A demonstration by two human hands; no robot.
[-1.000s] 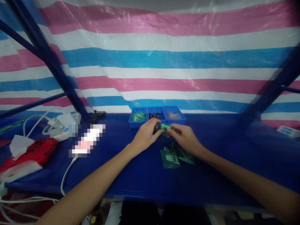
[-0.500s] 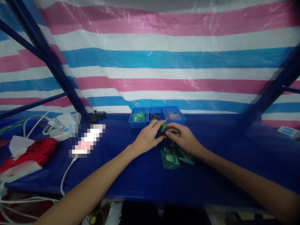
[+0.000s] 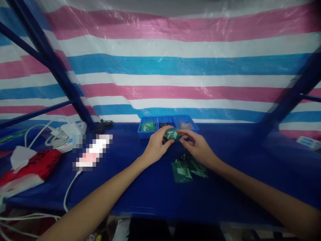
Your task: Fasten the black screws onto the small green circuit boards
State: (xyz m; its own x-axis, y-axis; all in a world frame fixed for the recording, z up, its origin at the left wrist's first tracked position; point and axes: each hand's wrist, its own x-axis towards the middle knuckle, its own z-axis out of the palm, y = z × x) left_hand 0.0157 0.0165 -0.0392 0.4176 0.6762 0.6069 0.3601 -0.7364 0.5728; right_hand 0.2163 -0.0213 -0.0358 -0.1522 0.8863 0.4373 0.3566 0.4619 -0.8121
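Note:
My left hand (image 3: 157, 144) grips the left side of a small clear plastic bag (image 3: 172, 134) with a green circuit board in it. At the bag's right edge, the fingers of my right hand (image 3: 197, 144) pinch it. Both hands hold it just above the blue table, before three blue bins (image 3: 143, 134). Nearer me lies another bagged green board (image 3: 182, 172), with a second bag (image 3: 199, 168) partly overlapped beside it and a few small dark parts (image 3: 184, 157) behind.
The bins hold green pieces, small dark parts and clear plastic. On the left are a pixelated bright device (image 3: 93, 150) on a white cable, a power strip (image 3: 72, 142) with plugs, and a red package (image 3: 45, 162). Blue frame posts (image 3: 54, 67) and a striped sheet (image 3: 175, 65) stand behind.
The bag has turned to face me between my hands, showing more of the green board. My left hand has shifted slightly left.

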